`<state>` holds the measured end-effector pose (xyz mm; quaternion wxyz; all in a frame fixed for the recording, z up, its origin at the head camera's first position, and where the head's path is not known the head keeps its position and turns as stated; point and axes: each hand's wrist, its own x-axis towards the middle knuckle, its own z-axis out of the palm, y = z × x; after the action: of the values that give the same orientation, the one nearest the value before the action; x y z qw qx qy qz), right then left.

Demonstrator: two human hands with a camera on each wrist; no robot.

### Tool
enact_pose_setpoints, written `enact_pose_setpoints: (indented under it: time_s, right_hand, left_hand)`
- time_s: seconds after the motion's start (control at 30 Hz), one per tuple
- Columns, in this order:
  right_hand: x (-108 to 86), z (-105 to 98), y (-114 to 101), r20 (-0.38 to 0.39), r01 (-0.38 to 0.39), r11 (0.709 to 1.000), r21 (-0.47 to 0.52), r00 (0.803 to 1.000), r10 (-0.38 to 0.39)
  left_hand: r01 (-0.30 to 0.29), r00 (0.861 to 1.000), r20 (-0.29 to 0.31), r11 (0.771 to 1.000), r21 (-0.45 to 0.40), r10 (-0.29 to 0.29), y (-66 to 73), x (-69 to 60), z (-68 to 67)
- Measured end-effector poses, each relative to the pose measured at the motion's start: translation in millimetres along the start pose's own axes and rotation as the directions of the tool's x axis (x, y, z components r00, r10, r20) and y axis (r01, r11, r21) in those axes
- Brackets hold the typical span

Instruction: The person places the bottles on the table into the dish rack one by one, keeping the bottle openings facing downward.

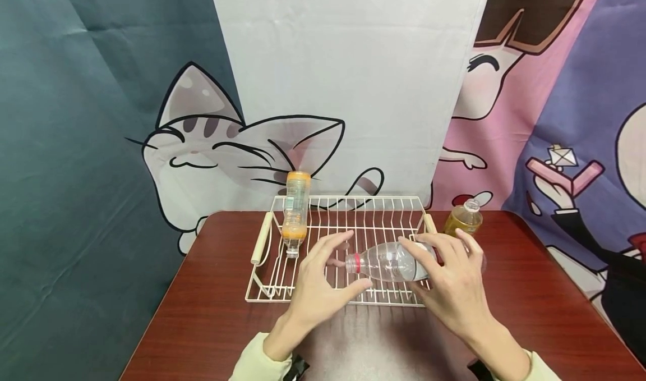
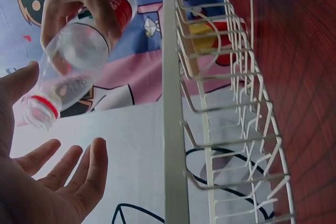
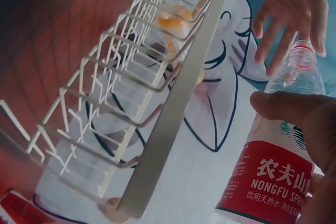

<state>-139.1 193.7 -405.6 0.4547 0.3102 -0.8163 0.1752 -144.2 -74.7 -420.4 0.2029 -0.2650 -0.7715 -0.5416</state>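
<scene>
One orange-banded bottle (image 1: 296,207), neck down in a wire rack (image 2: 176,103); one left hand (image 1: 318,285), fingers spread, grasping nothing. One red-labelled bottle (image 1: 388,261), sideways above the rack, gripped by the right hand (image 1: 454,283); one yellowish bottle (image 1: 463,219) behind.

Left sleeve (image 1: 259,361): yours is pale, yellowish cream, plain in colour, ending in a rounded cuff above the wrist at the scene's near edge.
Right sleeve (image 1: 540,370): the same pale cream, only a small piece of your cuff showing, near right.
Left hand (image 1: 318,291): bare, five-fingered, with rounded fingertips.
Right hand (image 1: 456,288): yours is bare too, slim-fingered.
Left wrist gear (image 1: 296,368): a small, angular black piece beside your cuff.
Right wrist gear (image 1: 479,370): black as well, mostly cut off.
</scene>
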Motion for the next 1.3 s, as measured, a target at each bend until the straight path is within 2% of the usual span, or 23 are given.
enact_pose_setpoints:
  time_s: [0.27, 0.57, 0.77, 0.9, 1.13, 1.3]
  right_hand:
    - [1.5, 5.6, -7.8, 0.026, 0.042, 0.999, 0.017, 0.999, -0.043]
    - [0.9, 11.3, -13.6, 0.051, 0.061, 0.998, 0.018, 0.997, -0.062]
    - [0.0, 11.7, -15.3, 0.057, 0.050, 0.998, 0.025, 0.997, -0.052]
    - [-0.2, 11.7, -15.6, 0.058, 0.051, 0.998, 0.028, 0.997, -0.053]
    - [-1.1, 12.7, -15.4, 0.053, 0.054, 0.998, 0.036, 0.997, -0.056]
    - [2.7, 8.0, -15.3, 0.036, -0.020, 0.993, 0.113, 0.999, 0.016]
  left_hand:
    - [0.015, 0.999, 0.040, 0.999, 0.038, -0.016, 4.7, 0.2, 7.0]
    - [0.027, 0.997, 0.076, 1.000, 0.016, -0.028, 2.2, -4.4, 13.6]
    - [-0.016, 0.998, 0.068, 1.000, 0.007, 0.016, 3.7, -4.7, 16.4]
    - [-0.021, 0.998, 0.064, 1.000, -0.011, 0.022, 3.1, -5.4, 16.8]
    - [-0.043, 0.999, 0.025, 0.999, 0.007, 0.043, -1.8, -9.0, 16.8]
    - [-0.022, 1.000, -0.017, 0.999, -0.031, 0.022, -5.9, -12.1, 14.5]
